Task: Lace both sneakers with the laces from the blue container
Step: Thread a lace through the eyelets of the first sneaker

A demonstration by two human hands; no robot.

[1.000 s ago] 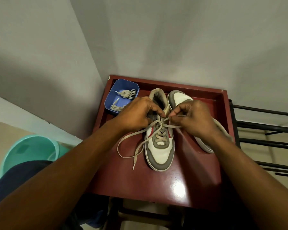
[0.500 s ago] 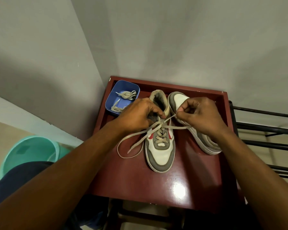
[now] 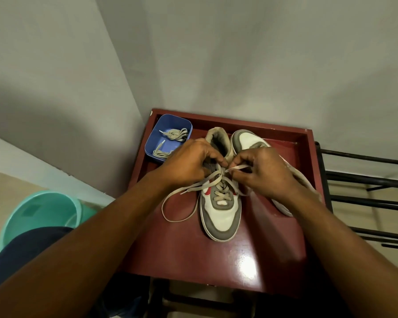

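The right hand (image 3: 263, 174), pinching the lace (image 3: 239, 167) end, has returned beside the left hand (image 3: 189, 161), which holds the sneaker (image 3: 221, 216) upper; the next eyelet probably follows.

Two sneakers (image 3: 221, 216); one blue container (image 3: 156, 136); one threaded lace (image 3: 194, 187); spare laces (image 3: 176, 134) in container, possibly two; one bucket (image 3: 39, 210).

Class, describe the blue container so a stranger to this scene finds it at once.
Find the dark red table in the wall corner. At its far left corner, left of the grey-and-white sneaker, sits the blue container. Nothing else there is a tub holding loose beige lace.
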